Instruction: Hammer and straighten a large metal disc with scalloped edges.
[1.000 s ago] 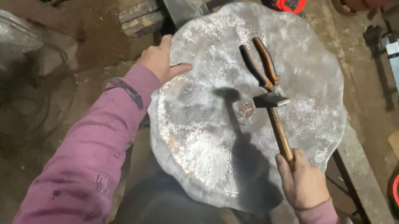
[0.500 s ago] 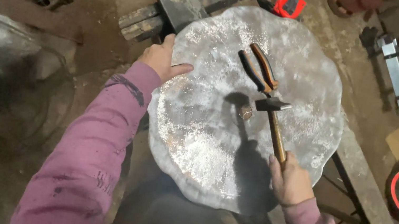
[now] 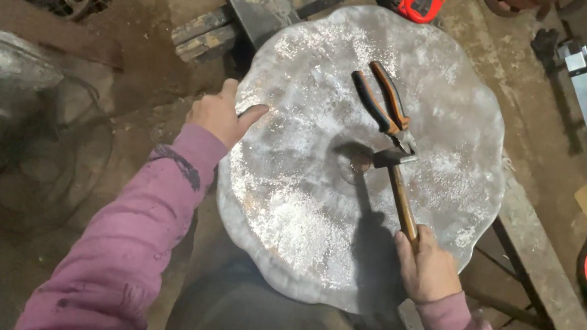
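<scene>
A dented, wavy-edged round metal sheet (image 3: 305, 190); the left hand (image 3: 219, 112) grips its rim, the right hand (image 3: 425, 266) is clenched around a wooden-handled hammer (image 3: 394, 181).

Dim workshop light, a bright sheen on the metal disc (image 3: 355, 175), dark shadowed corners, focus fairly sharp.

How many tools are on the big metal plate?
2: a hammer in the right hand, its head near the metal plate's middle, and orange-handled pliers lying just beyond it. The left hand holds the rim.
</scene>
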